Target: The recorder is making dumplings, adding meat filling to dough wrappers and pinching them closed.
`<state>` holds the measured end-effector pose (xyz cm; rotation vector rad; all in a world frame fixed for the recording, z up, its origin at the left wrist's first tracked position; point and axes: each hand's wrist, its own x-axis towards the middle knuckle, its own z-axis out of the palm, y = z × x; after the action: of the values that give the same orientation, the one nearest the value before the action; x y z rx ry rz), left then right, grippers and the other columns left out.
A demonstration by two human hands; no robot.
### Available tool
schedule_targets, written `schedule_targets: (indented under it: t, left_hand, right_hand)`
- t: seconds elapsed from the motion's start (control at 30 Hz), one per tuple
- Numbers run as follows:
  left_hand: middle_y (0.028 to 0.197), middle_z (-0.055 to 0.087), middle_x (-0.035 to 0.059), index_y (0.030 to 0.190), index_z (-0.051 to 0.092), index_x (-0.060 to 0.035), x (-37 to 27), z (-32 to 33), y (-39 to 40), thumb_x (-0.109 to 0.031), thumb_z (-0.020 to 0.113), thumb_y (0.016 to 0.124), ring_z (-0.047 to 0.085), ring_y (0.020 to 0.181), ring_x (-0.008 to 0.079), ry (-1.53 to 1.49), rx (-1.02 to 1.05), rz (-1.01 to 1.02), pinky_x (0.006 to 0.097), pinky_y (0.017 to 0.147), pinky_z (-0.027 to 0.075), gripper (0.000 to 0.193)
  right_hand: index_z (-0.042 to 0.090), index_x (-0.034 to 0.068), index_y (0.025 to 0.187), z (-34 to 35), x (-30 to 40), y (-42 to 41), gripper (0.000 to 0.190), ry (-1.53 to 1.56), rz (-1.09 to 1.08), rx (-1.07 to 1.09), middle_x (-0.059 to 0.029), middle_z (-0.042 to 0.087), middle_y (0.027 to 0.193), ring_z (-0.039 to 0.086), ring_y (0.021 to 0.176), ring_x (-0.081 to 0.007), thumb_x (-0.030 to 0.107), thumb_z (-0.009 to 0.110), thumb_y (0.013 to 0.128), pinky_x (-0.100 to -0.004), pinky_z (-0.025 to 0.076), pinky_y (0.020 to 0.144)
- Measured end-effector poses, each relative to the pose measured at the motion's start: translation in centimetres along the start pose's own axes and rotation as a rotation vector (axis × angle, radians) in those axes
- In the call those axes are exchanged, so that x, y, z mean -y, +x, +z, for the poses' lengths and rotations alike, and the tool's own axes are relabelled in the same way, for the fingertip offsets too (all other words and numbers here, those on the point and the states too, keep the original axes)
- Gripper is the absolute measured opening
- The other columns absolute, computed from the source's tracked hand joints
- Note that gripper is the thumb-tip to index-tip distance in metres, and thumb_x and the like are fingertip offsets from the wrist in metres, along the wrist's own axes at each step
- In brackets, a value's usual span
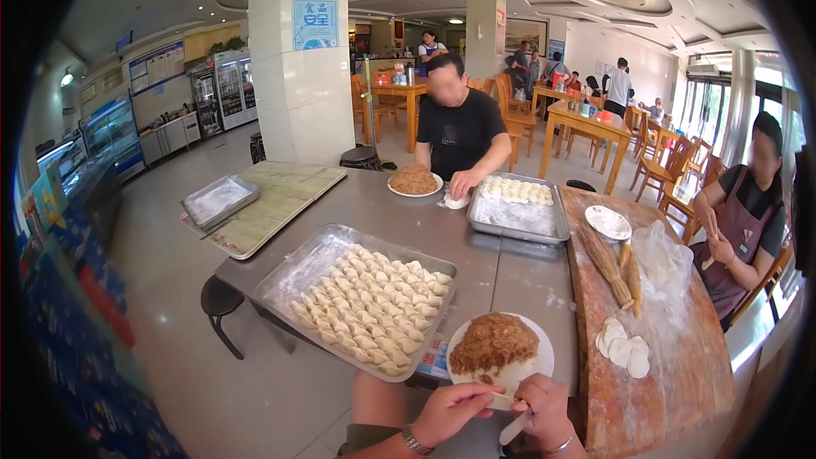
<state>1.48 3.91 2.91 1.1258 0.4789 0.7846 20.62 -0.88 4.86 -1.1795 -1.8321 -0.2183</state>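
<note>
Near the lower edge of the view, my left hand [454,413] pinches a pale dough wrapper [502,401], folded or curved between the fingers. My right hand [543,403] meets it at the wrapper's right side and grips a flat, pale-handled tool [515,428]; its working end is hidden. Just beyond both hands stands a white plate [540,362] with a mound of brown minced filling [494,343], dug into on the near side. Left of it, a floured metal tray [296,271] carries rows of folded dumplings [376,306].
Across the grey table [472,274], a person's hand [464,183] works dough beside a second filling plate [414,180] and dumpling tray [519,223]. Round wrappers [623,347] lie on the wooden board [676,389] at right. Another person [743,223] sits beyond it. A floured tray [220,199] stands far left.
</note>
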Motion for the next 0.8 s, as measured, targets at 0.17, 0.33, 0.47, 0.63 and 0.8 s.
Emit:
schedule_targets:
  t: [0.17, 0.33, 0.47, 0.63, 0.8]
  left_hand:
    - [0.112, 0.065, 0.0080, 0.114, 0.063, 0.0021, -0.6, -0.1, -0.2, -0.007, 0.054, 0.095, 0.063, 0.095, 0.0098, 0.122, 0.013, -0.067, 0.0225, 0.078, 0.056, 0.023]
    - [0.113, 0.065, 0.0080, 0.114, 0.063, 0.0023, -0.3, -0.3, -0.2, -0.005, 0.054, 0.094, 0.063, 0.095, 0.0110, 0.102, -0.026, -0.046, 0.0229, 0.076, 0.057, 0.023]
    - [0.113, 0.065, 0.0079, 0.113, 0.063, 0.0031, -0.7, -0.2, -0.3, -0.006, 0.055, 0.094, 0.063, 0.097, 0.0119, 0.104, -0.051, -0.051, 0.0226, 0.075, 0.057, 0.023]
    - [0.135, 0.049, 0.0095, 0.124, 0.057, 0.0022, 0.9, -1.4, 0.0, -0.013, 0.050, 0.097, 0.055, 0.112, 0.0152, 0.013, 0.113, 0.029, 0.0300, 0.095, 0.047, 0.032]
    - [0.147, 0.034, 0.0165, 0.146, 0.026, -0.0006, 2.3, 0.1, -0.5, -0.016, 0.039, 0.099, 0.034, 0.135, 0.0248, -0.293, 0.443, 0.084, 0.0409, 0.112, 0.025, 0.050]
  right_hand:
    - [0.055, 0.011, 0.063, -0.2, 0.8, -0.2, 0.028, -0.029, -0.022, 0.124, -0.0025, 0.050, 0.059, 0.055, 0.051, -0.0225, 0.030, 0.069, 0.077, -0.0345, 0.044, 0.046]
    - [0.056, 0.010, 0.063, 0.3, 1.8, -0.2, 0.022, -0.107, 0.036, 0.137, -0.0034, 0.050, 0.058, 0.056, 0.051, -0.0227, 0.022, 0.071, 0.074, -0.0344, 0.045, 0.047]
    - [0.055, 0.009, 0.063, 1.0, 1.8, -0.9, 0.021, -0.010, 0.111, 0.138, -0.0057, 0.053, 0.059, 0.055, 0.051, -0.0251, 0.017, 0.069, 0.078, -0.0330, 0.044, 0.047]
    - [0.056, 0.005, 0.066, 1.4, 2.6, -1.6, 0.031, 0.545, 0.589, 0.182, -0.0032, 0.056, 0.060, 0.055, 0.052, -0.0164, 0.023, 0.058, 0.092, -0.0275, 0.043, 0.049]
    - [0.061, 0.001, 0.075, 2.7, 3.3, -2.0, 0.039, 1.129, 0.962, 0.199, -0.0010, 0.056, 0.064, 0.054, 0.058, -0.0070, 0.030, 0.049, 0.098, -0.0232, 0.043, 0.052]
